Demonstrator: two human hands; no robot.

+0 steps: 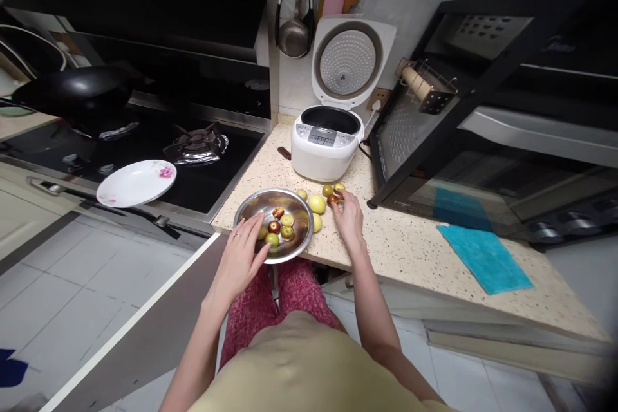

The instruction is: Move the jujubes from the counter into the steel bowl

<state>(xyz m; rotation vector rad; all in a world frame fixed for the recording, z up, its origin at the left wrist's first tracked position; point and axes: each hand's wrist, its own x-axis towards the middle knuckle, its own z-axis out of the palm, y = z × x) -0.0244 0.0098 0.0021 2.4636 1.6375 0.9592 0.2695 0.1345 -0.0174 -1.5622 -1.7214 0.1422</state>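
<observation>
Near the tabletop's front edge, your right hand (pixel 347 215) pinches a small fruit (pixel 333 199) just right of the bowl (pixel 248 206); your open left hand (pixel 244 251) rests on the bowl's rim.

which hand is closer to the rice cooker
Right. The right hand is on the counter just in front of the rice cooker, among loose fruits; the left hand is farther back, over the metal bowl.

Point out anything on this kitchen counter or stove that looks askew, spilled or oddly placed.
The white plate juts past the stove's front edge, partly unsupported. The metal bowl also overhangs the counter edge, with the left hand on it. Several fruits lie loose on the counter beside the bowl, by the right hand.
</observation>
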